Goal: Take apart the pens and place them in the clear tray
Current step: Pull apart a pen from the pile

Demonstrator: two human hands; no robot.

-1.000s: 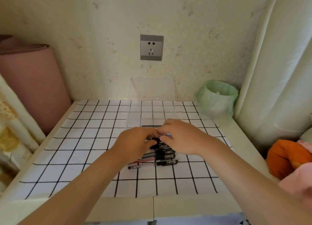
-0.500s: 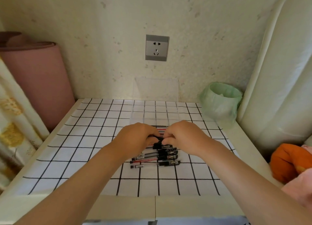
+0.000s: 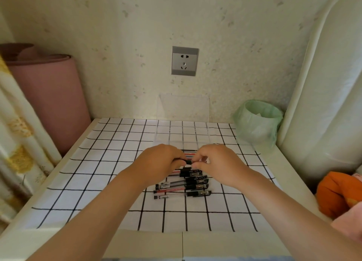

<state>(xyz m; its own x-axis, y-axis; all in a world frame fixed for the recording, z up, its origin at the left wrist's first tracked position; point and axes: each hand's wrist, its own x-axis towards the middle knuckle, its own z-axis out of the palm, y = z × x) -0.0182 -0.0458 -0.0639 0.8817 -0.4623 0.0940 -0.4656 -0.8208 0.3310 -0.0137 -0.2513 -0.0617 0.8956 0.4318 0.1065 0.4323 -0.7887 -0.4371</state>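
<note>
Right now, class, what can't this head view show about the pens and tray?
Head view:
Held pen: barrel hidden inside the left hand; right hand covers its end, so separation is unclear.
Pen pile: far pens hidden under both hands; no count.
Clear tray: transparent walls, near edge hard to trace.

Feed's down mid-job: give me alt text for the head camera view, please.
The left hand and the right hand pinch one black-capped pen between them, over a pile of pens lying on a grid-patterned cloth. The clear tray sits just behind the hands, with a green-lined bin to its right.
</note>
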